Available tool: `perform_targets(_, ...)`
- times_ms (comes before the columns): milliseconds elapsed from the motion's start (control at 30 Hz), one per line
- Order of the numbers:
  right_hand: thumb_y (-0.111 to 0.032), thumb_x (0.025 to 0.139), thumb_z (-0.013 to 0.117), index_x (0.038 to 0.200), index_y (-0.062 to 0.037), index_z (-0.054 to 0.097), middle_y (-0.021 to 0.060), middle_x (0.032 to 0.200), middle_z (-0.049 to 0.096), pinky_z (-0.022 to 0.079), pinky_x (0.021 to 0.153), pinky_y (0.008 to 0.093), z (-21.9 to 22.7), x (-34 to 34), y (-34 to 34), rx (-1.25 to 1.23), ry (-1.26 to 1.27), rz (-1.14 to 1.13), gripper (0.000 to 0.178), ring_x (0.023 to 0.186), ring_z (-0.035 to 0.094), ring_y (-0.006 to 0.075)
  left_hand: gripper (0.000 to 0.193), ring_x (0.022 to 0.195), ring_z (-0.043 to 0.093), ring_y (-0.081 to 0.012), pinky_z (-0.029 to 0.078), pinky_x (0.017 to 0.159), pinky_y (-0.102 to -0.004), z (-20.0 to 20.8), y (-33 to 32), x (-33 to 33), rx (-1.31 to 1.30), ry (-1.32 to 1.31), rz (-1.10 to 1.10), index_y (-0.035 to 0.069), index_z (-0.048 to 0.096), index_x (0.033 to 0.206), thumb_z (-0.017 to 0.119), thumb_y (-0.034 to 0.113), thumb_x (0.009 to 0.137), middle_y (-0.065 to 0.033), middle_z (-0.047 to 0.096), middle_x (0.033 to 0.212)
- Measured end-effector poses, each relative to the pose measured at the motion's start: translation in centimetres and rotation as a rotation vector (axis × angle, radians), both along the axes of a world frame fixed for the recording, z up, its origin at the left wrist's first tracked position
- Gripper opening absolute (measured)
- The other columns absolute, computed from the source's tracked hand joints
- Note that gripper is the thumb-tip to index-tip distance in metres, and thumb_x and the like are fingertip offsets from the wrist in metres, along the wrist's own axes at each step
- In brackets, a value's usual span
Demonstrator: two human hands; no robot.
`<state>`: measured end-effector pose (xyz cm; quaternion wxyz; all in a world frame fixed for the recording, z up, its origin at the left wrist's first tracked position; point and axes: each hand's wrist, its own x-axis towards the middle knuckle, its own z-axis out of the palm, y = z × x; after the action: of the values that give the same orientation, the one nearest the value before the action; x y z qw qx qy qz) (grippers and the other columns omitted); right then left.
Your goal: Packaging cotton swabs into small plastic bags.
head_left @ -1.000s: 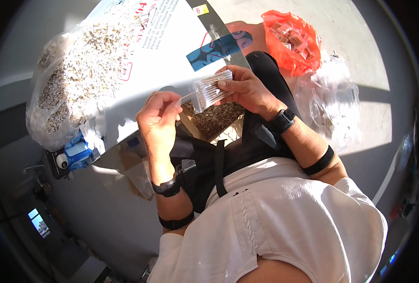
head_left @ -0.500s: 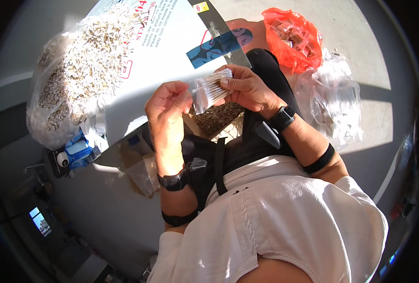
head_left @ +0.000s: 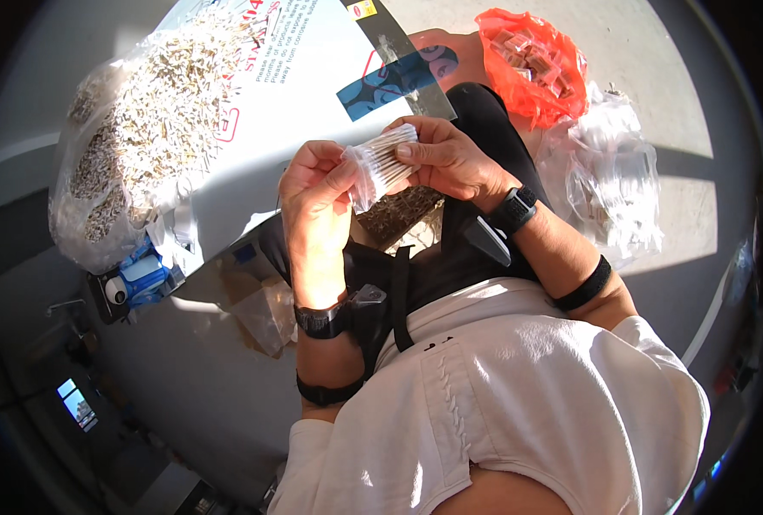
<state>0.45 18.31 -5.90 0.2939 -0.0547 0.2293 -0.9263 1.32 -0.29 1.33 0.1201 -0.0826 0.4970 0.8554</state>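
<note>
A small clear plastic bag of cotton swabs (head_left: 381, 167) is held up between my two hands, tilted above my lap. My right hand (head_left: 450, 159) grips its right end, thumb on top across the swab sticks. At the bag's left end, my left hand (head_left: 320, 184) pinches the loose plastic between thumb and fingers. Several swabs lie side by side inside, their pale sticks showing through the plastic. Below the bag, a brown box of loose swabs (head_left: 392, 216) shows partly between my legs.
A big clear bag spilling loose swabs (head_left: 163, 116) lies on the white printed table (head_left: 313, 103). Beside its near edge sits a blue-and-white device (head_left: 137, 279). To the right stand a red bag of filled packets (head_left: 540, 69) and a pile of clear plastic bags (head_left: 609, 180).
My left hand has moved right and closed its fingers on the bag's left end. My right hand keeps its grip nearly in place.
</note>
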Motion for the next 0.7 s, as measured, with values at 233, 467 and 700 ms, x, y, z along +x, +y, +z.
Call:
perform_targets(233, -0.009, 0.096, 0.058, 0.121, -0.0001, 0.054, 0.0096, 0.11, 0.064, 0.056, 0.088, 0.0353, -0.2, 0.1, 0.0, 0.014, -0.004, 0.026, 0.027, 0.101, 0.065, 0.0201, 0.017, 0.067, 0.057, -0.0105, 0.046, 0.064, -0.0222, -0.7, -0.7, -0.1, -0.05, 0.029, -0.106, -0.001, 0.058, 0.095, 0.07, 0.0, 0.083, -0.0057, 0.062, 0.083)
perform_targets(467, -0.013, 0.098, 0.056, 0.123, 0.0009, 0.052, 0.0102, 0.111, 0.063, 0.055, 0.089, 0.0354, -0.6, 0.1, -0.1, -0.075, -0.059, 0.05, 0.03, 0.103, 0.065, 0.0202, 0.017, 0.066, 0.056, -0.0107, 0.047, 0.066, -0.0227, -0.1, -0.4, 0.0, -0.03, -0.012, -0.089, -0.002, 0.058, 0.096, 0.067, 0.0, 0.082, -0.0072, 0.062, 0.084)
perform_targets(700, -0.013, 0.098, 0.055, 0.124, 0.0013, 0.052, 0.0111, 0.114, 0.063, 0.055, 0.089, 0.0356, -0.6, 0.0, 0.0, -0.022, -0.036, 0.041, 0.03, 0.103, 0.065, 0.0206, 0.014, 0.067, 0.057, -0.0112, 0.047, 0.067, -0.0228, -0.2, -0.7, -0.3, -0.064, 0.024, -0.142, -0.003, 0.058, 0.093, 0.066, 0.0, 0.082, -0.0073, 0.062, 0.081)
